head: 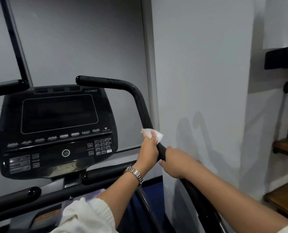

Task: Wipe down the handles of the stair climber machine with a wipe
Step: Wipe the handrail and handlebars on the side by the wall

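**stepnewb:** Where's the wipe at right now, and which hand is it held in?

**gymrat_42:** Closest in first. The right hand (175, 163) is curled round the lower run of the right handle (140, 105). Nothing else is held in it, so it's probably just there for steadying. Just above it on the same bar, the left hand (148, 148), the one with the watch (135, 172), is wrapped round the bar. The wipe (154, 134) is pressed between fingers and bar, with white corners poking out on top.

**stepnewb:** So which way should it be taken from there?

**gymrat_42:** The bar's long axis runs up and away from both hands, leaning a bit left. Then it's bent hard left above the console (55, 132) and finishes in a rounded tip. The longest bare stretch lies beyond the left hand, which is the nearer of the two, so a slide up along the bar would be my guess. Whether the bit under the right hand is clean can't be told. Way over at the left edge, the left handle (7, 87) is seen with no hand on it. It's likely left to do, and a reach across the console would be needed.
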Demonstrator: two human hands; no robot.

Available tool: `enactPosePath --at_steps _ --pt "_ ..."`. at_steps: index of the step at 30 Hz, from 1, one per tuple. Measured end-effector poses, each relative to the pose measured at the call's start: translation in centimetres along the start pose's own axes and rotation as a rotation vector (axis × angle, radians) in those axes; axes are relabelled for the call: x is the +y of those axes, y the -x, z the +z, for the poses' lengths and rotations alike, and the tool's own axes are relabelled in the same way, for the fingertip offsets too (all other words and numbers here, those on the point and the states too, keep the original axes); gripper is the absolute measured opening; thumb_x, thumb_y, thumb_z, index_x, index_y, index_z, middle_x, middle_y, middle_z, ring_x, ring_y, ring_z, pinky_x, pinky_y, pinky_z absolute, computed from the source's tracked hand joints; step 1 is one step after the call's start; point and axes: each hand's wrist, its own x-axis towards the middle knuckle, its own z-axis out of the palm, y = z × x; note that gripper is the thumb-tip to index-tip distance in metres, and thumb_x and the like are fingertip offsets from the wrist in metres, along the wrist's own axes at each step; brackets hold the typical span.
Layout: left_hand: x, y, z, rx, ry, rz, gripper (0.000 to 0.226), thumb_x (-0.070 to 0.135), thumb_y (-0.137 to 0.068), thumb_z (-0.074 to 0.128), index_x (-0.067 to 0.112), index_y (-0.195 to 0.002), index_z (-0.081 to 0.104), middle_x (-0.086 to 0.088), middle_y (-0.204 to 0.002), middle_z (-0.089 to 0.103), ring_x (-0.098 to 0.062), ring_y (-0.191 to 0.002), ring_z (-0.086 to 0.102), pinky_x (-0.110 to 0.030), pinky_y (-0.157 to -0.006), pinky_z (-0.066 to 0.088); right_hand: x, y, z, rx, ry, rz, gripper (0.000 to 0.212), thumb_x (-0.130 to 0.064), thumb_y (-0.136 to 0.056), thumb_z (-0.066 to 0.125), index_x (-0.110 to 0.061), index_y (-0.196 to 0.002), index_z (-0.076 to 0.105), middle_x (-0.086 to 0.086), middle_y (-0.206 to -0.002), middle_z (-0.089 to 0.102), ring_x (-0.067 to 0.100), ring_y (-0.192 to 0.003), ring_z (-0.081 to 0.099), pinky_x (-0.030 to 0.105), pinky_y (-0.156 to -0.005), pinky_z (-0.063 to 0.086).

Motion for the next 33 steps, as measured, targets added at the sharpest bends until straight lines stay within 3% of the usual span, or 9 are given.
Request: enactPosePath --at_steps 4,8,13,17,20,22,24,29,33 --pt "0.1 -1.9 -1.1 0.068 -0.046 -0.034 0.065 -0.009 -0.093 0.028 0.023 -0.149 0.025 -0.032 -0.153 0.002 -0.042 -0.119 0.049 -0.035 -0.089 0.044 0.1 -0.4 0.2 -0.002 -0.033 0.013 0.033 -0.034 -0.096 0.049 -0.009 -0.117 0.046 0.008 -0.111 0.059 0.025 -0.097 0.061 0.030 -0.070 0.043" --pt "-0.5 -3.7 -2.2 0.157 0.003 -0.017 0.054 0.004 -0.099 0.039 0.031 -0.145 0.033 -0.030 -0.149 0.025 -0.039 -0.112 0.054 -0.042 -0.094 0.048 0.2 -0.7 0.4 -0.002 -0.054 0.012 0.032 -0.033 -0.095 0.049 -0.009 -0.116 0.047 0.009 -0.110 0.059 0.024 -0.094 0.060 0.029 -0.068 0.043" --pt "-1.3 -1.9 -1.2 0.201 -0.020 0.121 0.074 0.018 -0.099 0.045 0.025 -0.150 -0.008 -0.031 -0.128 0.052 -0.036 -0.094 0.060 -0.035 -0.077 0.046 0.4 -0.8 0.4 0.007 -0.044 0.001 0.031 -0.034 -0.095 0.049 -0.009 -0.115 0.046 0.008 -0.110 0.059 0.024 -0.095 0.061 0.029 -0.069 0.043" --pt "-0.6 -3.7 -2.7 0.236 -0.022 0.146 0.078 0.020 -0.099 0.044 0.011 -0.149 -0.015 -0.026 -0.144 0.037 -0.038 -0.116 0.051 -0.033 -0.092 0.040 0.4 -1.0 0.5 -0.013 -0.074 0.010 0.033 -0.033 -0.095 0.049 -0.010 -0.117 0.046 0.007 -0.110 0.059 0.023 -0.093 0.060 0.029 -0.069 0.044" --pt "-0.2 -5.9 -3.7 0.241 -0.114 0.230 0.071 0.009 -0.098 0.045 0.000 -0.149 -0.003 -0.018 -0.157 -0.009 -0.034 -0.145 0.010 -0.037 -0.112 0.027 0.5 -1.1 0.5 -0.021 -0.086 0.011 0.034 -0.034 -0.094 0.050 -0.010 -0.118 0.045 0.008 -0.111 0.059 0.024 -0.096 0.061 0.029 -0.071 0.045" --pt "-1.8 -6.0 -3.3 0.177 -0.347 0.387 0.068 0.000 -0.095 0.047 -0.004 -0.148 0.004 -0.015 -0.153 -0.021 -0.034 -0.144 -0.013 -0.043 -0.113 0.030 0.5 -1.0 0.5 -0.015 -0.089 0.010 0.034 -0.034 -0.094 0.049 -0.010 -0.118 0.046 0.008 -0.111 0.059 0.025 -0.097 0.061 0.029 -0.070 0.044" --pt "-3.9 -5.2 -3.0 0.094 -0.518 0.538 0.062 0.006 -0.097 0.044 -0.001 -0.148 0.010 -0.013 -0.153 -0.017 -0.032 -0.142 -0.016 -0.046 -0.115 0.025 0.5 -1.0 0.4 -0.005 -0.095 0.018 0.036 -0.035 -0.094 0.049 -0.010 -0.120 0.046 0.008 -0.112 0.060 0.024 -0.097 0.061 0.029 -0.070 0.044" --pt "-5.9 -6.0 -6.0 0.012 -0.751 0.906 0.051 0.025 -0.099 0.031 0.004 -0.145 0.031 -0.015 -0.155 0.021 -0.029 -0.145 0.016 -0.036 -0.111 0.027 0.4 -1.2 0.6 -0.012 -0.075 0.026 0.043 -0.036 -0.095 0.048 -0.009 -0.127 0.042 0.008 -0.117 0.059 0.025 -0.102 0.061 0.030 -0.076 0.046" --pt "-3.7 -8.4 -7.8 0.037 -0.747 0.692 0.050 0.022 -0.101 0.034 0.004 -0.146 0.027 -0.014 -0.157 0.015 -0.027 -0.147 0.004 -0.042 -0.118 0.020 0.4 -1.1 0.6 -0.033 -0.083 0.026 0.034 -0.034 -0.095 0.047 -0.012 -0.119 0.045 0.003 -0.097 0.055 0.021 -0.085 0.059 0.029 -0.068 0.045"
